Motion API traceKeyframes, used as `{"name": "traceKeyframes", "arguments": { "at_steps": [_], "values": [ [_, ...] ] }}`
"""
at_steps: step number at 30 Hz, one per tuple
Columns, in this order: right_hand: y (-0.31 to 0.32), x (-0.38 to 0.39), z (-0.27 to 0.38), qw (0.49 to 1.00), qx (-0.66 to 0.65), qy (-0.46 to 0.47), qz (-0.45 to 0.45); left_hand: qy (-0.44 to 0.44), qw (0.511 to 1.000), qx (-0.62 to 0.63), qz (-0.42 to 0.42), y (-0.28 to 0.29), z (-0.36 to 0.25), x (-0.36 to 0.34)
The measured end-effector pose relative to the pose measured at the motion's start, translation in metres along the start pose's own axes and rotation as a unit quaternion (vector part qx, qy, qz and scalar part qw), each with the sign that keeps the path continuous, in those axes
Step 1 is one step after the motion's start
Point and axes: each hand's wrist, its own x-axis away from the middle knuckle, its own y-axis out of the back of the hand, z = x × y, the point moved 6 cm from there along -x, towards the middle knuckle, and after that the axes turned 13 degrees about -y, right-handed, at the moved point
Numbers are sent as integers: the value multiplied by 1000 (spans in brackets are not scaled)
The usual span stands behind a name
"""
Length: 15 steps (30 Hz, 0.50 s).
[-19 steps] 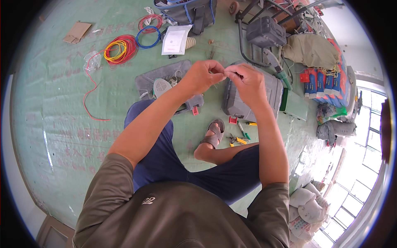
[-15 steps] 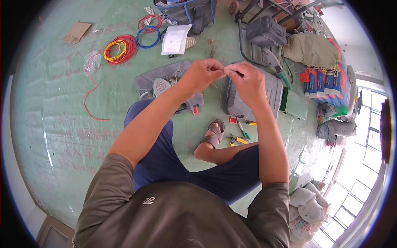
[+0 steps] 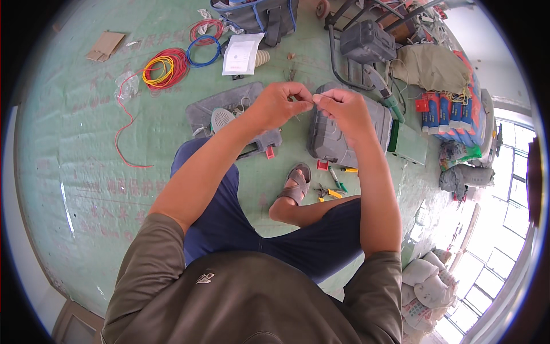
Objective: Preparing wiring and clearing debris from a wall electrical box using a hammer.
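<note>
My left hand (image 3: 285, 104) and my right hand (image 3: 342, 110) are raised in front of me with fingertips pinched close together, holding something small and thin, maybe a wire, too fine to make out. Beneath my left hand a grey open case (image 3: 200, 112) holds a pale perforated piece (image 3: 222, 119) and other small items. A closed grey case (image 3: 378, 135) lies under my right hand. Yellow-handled pliers (image 3: 332, 194), a green screwdriver-like tool (image 3: 337, 179) and a small red piece (image 3: 322, 165) lie on the green floor beside my sandaled foot (image 3: 292, 186).
Red-yellow coils (image 3: 172, 67), a blue coil (image 3: 203, 63) and a white packet (image 3: 240, 54) lie ahead, near a tool bag (image 3: 258, 14). A trolley (image 3: 335, 57), green box (image 3: 409, 149) and stacked bags (image 3: 458, 114) stand right. White sacks (image 3: 427, 286) sit by the window.
My right hand has drawn slightly to the right, its fingertips still close to those of my left hand. My left hand is almost unmoved.
</note>
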Motion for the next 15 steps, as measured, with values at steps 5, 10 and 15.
{"name": "traceKeyframes", "arguments": {
  "at_steps": [5,10,15],
  "values": [
    [8,3,7,996,-58,64,2,94,991,91,9,2,6,3],
    [16,27,33,961,92,239,-100,128,972,198,-11,3,9,2],
    [1,42,49,841,295,425,-158,132,971,200,-12,3,8,1]
  ]
}}
